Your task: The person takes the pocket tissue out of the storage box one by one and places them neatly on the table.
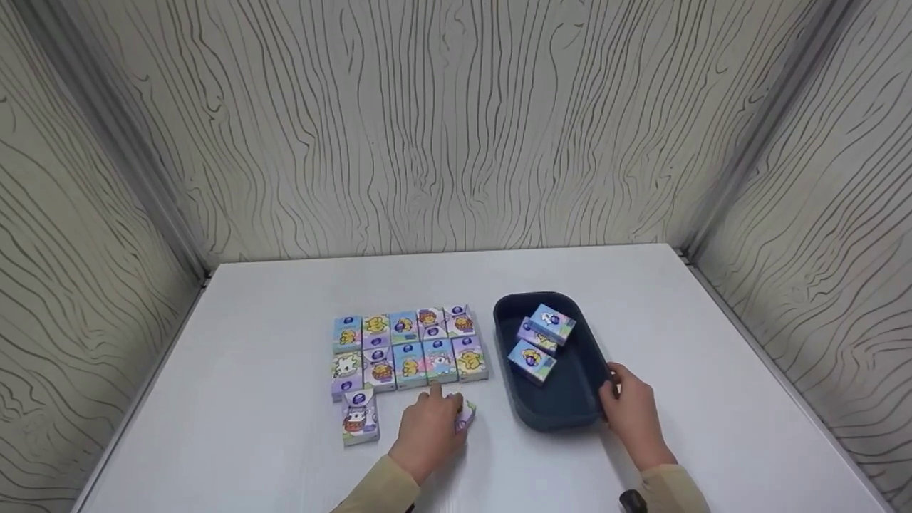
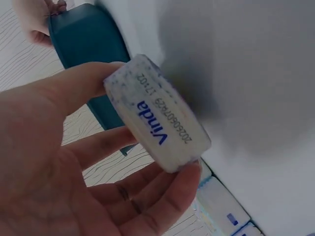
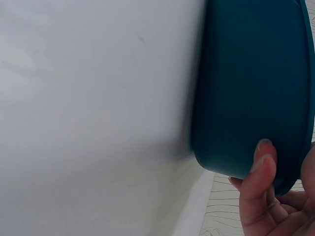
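A Vinda pack (image 2: 158,117) is being pinched by the left grip (image 1: 427,431) while the bin (image 1: 566,402) is being gripped by the right grip (image 1: 634,406).

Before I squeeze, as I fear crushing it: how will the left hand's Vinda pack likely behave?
The Vinda pack may yield slightly: its edges look rounded. It seems light, pinched by the left hand. Flat sides make rolling unlikely.
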Demonstrator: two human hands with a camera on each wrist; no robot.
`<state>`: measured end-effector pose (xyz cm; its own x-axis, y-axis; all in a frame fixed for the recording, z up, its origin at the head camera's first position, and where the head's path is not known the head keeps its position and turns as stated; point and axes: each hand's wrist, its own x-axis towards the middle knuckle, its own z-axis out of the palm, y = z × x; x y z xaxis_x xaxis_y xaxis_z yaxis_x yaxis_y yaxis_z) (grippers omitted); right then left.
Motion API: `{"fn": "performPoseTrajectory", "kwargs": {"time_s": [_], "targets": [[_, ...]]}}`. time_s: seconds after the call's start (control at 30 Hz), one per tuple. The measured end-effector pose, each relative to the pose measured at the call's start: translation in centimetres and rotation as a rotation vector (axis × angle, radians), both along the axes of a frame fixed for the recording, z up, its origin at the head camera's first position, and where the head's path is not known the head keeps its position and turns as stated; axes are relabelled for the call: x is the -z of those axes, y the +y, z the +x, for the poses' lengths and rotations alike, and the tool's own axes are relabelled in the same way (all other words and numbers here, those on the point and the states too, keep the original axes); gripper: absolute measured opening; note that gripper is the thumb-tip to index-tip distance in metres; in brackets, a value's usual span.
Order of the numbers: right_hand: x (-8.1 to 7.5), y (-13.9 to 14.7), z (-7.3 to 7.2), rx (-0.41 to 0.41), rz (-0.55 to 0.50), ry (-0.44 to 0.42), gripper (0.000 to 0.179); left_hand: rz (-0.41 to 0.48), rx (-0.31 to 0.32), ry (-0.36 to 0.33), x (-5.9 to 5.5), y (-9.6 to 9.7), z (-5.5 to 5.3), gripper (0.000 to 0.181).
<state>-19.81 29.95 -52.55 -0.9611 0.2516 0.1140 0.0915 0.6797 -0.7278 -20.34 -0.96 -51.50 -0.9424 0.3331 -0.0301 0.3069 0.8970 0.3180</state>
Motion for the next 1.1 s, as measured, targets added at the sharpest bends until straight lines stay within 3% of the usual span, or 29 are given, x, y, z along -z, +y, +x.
{"fn": "performPoseTrajectory", "kwargs": {"time_s": [0.17,0.27,0.37,0.47,0.53,0.7,1.1], "targets": [[0.0,0.0,0.1,-0.003,-0.009,-0.003,0.038,-0.026,-0.028,0.051,0.9,-0.1,0.6,0.056],[0.1,-0.1,0.0,-0.006,-0.009,-0.015,0.039,-0.090,0.013,0.068,0.7,-0.1,1.0,0.074],[0.1,-0.1,0.0,-0.005,-0.005,-0.030,0.040,-0.150,0.164,0.089,0.2,-0.3,1.2,0.075],[0.0,-0.1,0.1,0.003,-0.002,-0.028,0.039,-0.164,0.333,0.140,-0.1,-0.6,1.3,0.050],[-0.1,-0.1,0.1,0.007,0.000,-0.018,0.038,-0.167,0.387,0.181,-0.1,-0.7,1.3,0.032],[0.1,-0.1,0.0,-0.004,0.004,-0.003,0.037,-0.187,0.351,0.185,0.2,-1.2,1.4,0.015],[-0.1,-0.1,0.1,0.001,-0.015,-0.012,0.039,-0.242,0.169,0.167,0.4,-4.0,1.5,0.024]]}}
